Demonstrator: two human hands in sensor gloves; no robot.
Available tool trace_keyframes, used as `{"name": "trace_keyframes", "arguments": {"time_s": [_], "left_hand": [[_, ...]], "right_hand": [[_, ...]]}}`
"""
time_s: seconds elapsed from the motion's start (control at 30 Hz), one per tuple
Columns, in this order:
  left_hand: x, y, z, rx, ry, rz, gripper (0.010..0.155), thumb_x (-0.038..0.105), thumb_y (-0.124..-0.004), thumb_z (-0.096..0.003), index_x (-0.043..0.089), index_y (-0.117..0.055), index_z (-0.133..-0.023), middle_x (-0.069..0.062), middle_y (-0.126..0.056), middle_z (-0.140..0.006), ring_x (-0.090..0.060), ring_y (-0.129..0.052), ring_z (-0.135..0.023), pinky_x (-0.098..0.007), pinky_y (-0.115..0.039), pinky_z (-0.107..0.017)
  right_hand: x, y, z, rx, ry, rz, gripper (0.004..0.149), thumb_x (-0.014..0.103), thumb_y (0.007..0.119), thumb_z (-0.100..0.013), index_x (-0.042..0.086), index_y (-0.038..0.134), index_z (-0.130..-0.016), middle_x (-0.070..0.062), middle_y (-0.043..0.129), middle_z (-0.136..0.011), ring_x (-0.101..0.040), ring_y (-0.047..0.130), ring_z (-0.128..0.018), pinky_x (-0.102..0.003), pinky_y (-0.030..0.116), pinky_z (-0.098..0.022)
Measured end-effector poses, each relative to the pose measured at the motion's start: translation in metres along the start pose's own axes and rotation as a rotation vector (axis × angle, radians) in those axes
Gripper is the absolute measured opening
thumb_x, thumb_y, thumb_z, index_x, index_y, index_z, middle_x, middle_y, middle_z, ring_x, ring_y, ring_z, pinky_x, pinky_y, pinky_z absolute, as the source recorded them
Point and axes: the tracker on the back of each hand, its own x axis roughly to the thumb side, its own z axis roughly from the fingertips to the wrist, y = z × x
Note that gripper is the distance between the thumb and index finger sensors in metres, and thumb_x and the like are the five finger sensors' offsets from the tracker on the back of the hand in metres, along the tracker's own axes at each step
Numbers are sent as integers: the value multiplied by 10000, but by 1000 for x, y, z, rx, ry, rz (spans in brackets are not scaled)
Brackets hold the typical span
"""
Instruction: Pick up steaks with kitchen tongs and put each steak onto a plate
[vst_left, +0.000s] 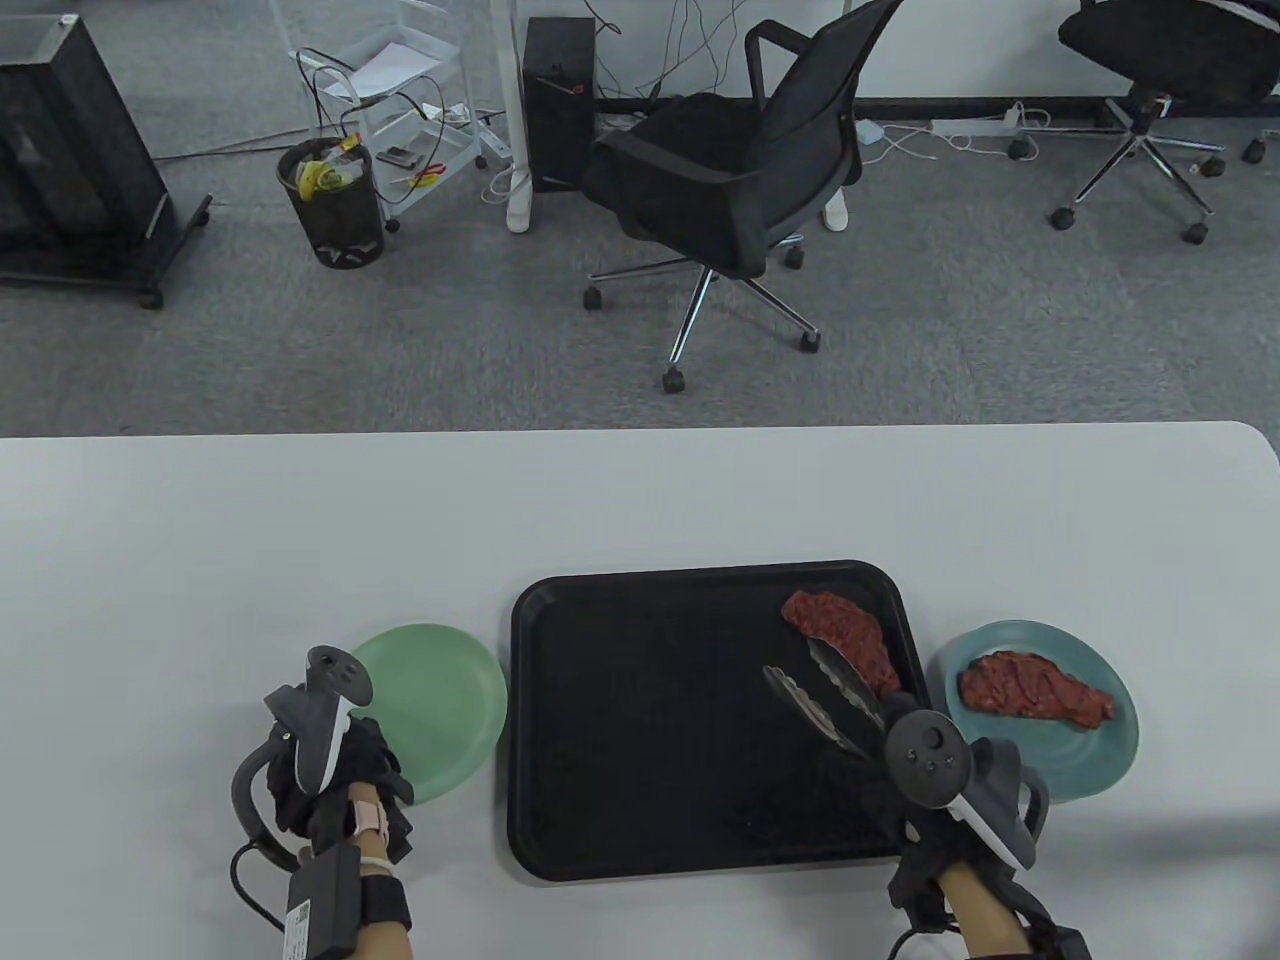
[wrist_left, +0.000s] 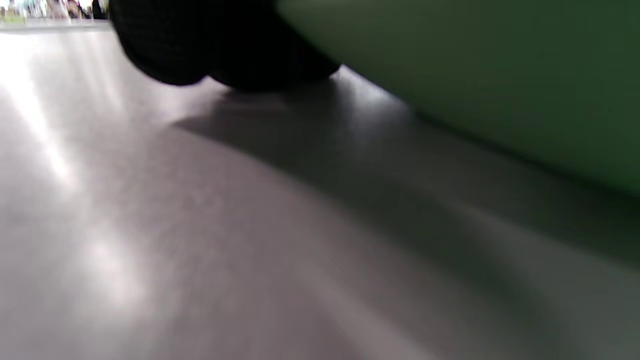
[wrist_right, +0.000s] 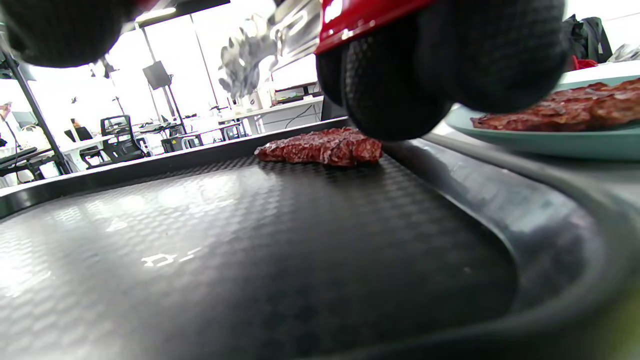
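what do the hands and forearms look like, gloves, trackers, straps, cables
Both hands wear black textured gloves. The left hand carries a grey, controller-shaped tracker with a round dark head, a pinkish wrist strap, a black forearm band, a black box with a white label, and a looping black cable. The right hand has a matching tracker with small buttons on its round face. Both forearms are bare.

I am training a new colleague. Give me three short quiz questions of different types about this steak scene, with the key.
1. True or false: both plates already hold a steak.
2. Which hand grips the tongs? A) left B) right
3. Fill in: the steak not yet served lies on the black ____.

Key:
1. False: the blue plate holds a steak; the green plate holds none.
2. B, the right hand.
3. tray.
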Motion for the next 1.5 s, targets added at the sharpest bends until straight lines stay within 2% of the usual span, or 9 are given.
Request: {"name": "trace_keyframes", "arguments": {"time_s": [0.07,0.2,0.3,0.4,0.5,0.67,0.8,1.2,1.5], "left_hand": [[-7,2,1,3,17,96,780,434,-805,-396,130,-529,-1059,-131,-758,-839,-298,-848,-637,-371,-823,-452],[-24,6,4,0,35,280,601,380,-781,-418,179,-652,-970,-73,-814,-735,-277,-924,-578,-337,-878,-382],[-39,8,8,-3,47,474,515,343,-753,-436,192,-693,-925,-65,-831,-719,-279,-978,-553,-274,-914,-312],[-49,10,15,20,65,687,478,276,-746,-433,194,-735,-904,-89,-867,-745,-311,-1038,-480,-288,-943,-247],[-56,13,20,-57,71,815,499,250,-738,-437,161,-724,-927,-140,-871,-772,-329,-1049,-430,-294,-955,-220],[-59,22,36,7,55,818,532,237,-713,-434,137,-671,-955,-153,-858,-800,-334,-1063,-428,-285,-967,-214],[-54,21,52,-17,0,918,543,236,-700,-437,127,-643,-965,-165,-836,-810,-344,-1059,-435,-290,-965,-216],[-8,-7,101,-233,-213,1055,546,241,-701,-441,117,-644,-969,-176,-834,-810,-361,-1045,-444,-303,-956,-219],[13,-25,113,-353,-276,1029,546,241,-699,-442,115,-643,-970,-179,-830,-812,-361,-1041,-447,-304,-954,-220]], "right_hand": [[1,0,1,4,-3,10,910,644,757,-334,27,538,-967,-255,761,-843,-404,884,-532,-510,796,-362],[2,2,0,25,-19,6,911,645,756,-335,26,537,-967,-258,761,-842,-404,883,-533,-511,796,-362],[5,4,1,40,-36,17,912,644,755,-336,23,537,-967,-260,762,-841,-405,883,-534,-511,796,-361],[8,2,3,41,-50,37,911,645,755,-336,24,538,-967,-259,761,-842,-406,884,-532,-510,798,-359],[12,2,5,53,-60,39,909,646,752,-338,23,540,-966,-259,764,-838,-403,886,-527,-508,800,-353],[14,1,7,58,-76,41,912,647,749,-340,20,538,-967,-262,762,-840,-406,884,-528,-509,800,-354],[13,0,7,60,-79,39,913,647,749,-340,19,537,-968,-264,760,-841,-409,882,-530,-511,799,-354],[10,-2,10,69,-103,29,918,645,749,-342,12,532,-970,-273,756,-843,-417,878,-532,-517,797,-354],[0,0,9,73,-90,87,923,643,751,-339,12,525,-974,-278,749,-848,-425,872,-539,-524,792,-358]]}}
